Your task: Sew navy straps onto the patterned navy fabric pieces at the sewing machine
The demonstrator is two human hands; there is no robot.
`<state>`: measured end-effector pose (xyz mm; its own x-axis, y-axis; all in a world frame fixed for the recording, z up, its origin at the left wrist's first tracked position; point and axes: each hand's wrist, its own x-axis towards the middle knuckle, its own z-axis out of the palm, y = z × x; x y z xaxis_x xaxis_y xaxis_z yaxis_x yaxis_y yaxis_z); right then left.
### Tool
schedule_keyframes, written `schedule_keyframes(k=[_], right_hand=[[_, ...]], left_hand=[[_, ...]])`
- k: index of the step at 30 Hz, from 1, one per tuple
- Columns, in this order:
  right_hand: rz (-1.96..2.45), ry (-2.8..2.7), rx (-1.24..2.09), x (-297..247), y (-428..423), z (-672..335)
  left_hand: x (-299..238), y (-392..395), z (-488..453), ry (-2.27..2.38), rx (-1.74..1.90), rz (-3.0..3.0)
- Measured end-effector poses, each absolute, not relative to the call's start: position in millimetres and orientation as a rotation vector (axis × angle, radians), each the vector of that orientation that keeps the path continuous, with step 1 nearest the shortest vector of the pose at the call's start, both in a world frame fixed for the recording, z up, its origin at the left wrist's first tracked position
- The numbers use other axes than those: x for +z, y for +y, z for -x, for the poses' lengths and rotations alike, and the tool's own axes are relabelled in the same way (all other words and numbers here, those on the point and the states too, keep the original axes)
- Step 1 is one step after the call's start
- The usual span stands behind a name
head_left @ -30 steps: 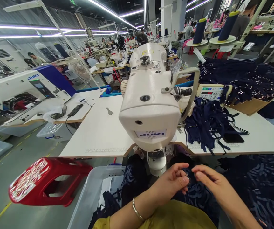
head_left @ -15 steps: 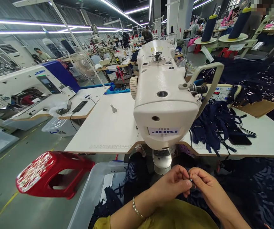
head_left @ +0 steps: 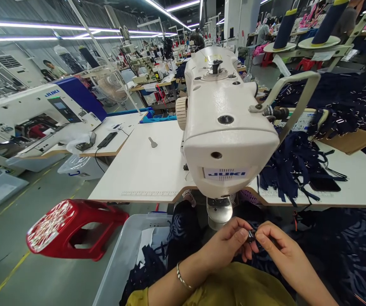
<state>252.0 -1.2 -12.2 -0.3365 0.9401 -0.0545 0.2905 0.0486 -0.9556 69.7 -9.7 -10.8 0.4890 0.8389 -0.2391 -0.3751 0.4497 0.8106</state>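
Note:
In front of the sewing machine head point(head_left: 230, 144), low over my lap, my two hands nearly meet. My left hand point(head_left: 229, 242) pinches a small, shiny dark metal piece point(head_left: 251, 235) between thumb and fingers. Against its other side, the curled fingers of my right hand point(head_left: 275, 242) are pinched together; whatever lies between them is too small and hidden to name. Just above the hands is the machine's rounded metal post point(head_left: 219, 212). Dark navy fabric point(head_left: 184, 238) covers the lap below.
Navy straps with metal rings point(head_left: 286, 165) lie on the white table point(head_left: 144, 170) at right, beside a phone point(head_left: 325, 184). A plastic bin point(head_left: 116, 259) and a red stool point(head_left: 74, 229) stand at left. Thread cones point(head_left: 285, 29) rise behind.
The fingertips have drawn slightly apart, and more of the metal piece shows between them. My view has shifted a little, so the machine appears further right.

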Motion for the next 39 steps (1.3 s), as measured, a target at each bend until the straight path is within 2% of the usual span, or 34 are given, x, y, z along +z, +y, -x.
schedule_keyframes(k=[39], right_hand=[[1.289, -1.742, 1.273, -15.1, -3.5, -254.9]], left_hand=[[-8.1, -9.7, -70.9, 0.76, 0.803, -0.936]])
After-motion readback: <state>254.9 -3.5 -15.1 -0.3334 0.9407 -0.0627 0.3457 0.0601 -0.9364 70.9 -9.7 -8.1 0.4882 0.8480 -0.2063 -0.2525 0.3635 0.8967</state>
